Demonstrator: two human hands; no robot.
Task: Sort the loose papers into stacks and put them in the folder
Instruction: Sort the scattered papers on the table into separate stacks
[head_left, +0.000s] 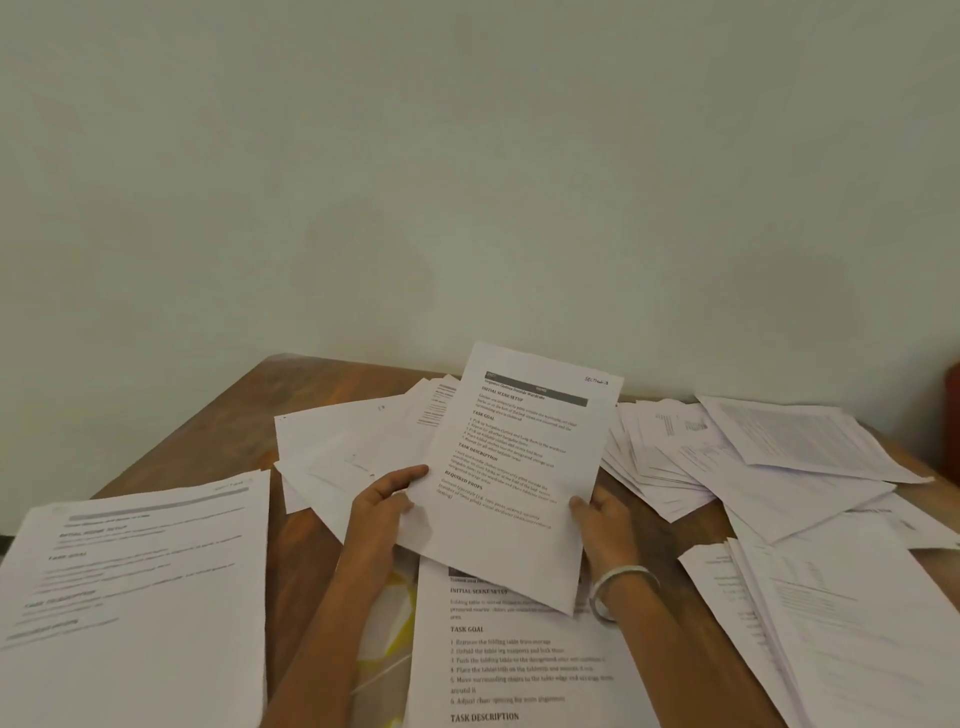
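Observation:
I hold a printed sheet (519, 457) tilted up over the middle of the wooden table (208, 441). My left hand (384, 506) grips its lower left edge, thumb on top. My right hand (602, 519), with a silver bangle on the wrist, grips its lower right edge. Below the sheet lies another printed page (519, 660) headed with task text. A stack of papers (130, 587) rests at the near left. Loose sheets (343, 457) fan out behind my left hand. No folder can be made out.
A messy spread of papers (753, 457) covers the right side of the table, with a thicker pile (841, 623) at the near right. A white and yellow patterned thing (387, 639) shows under my left forearm. A pale wall (467, 182) stands right behind the table.

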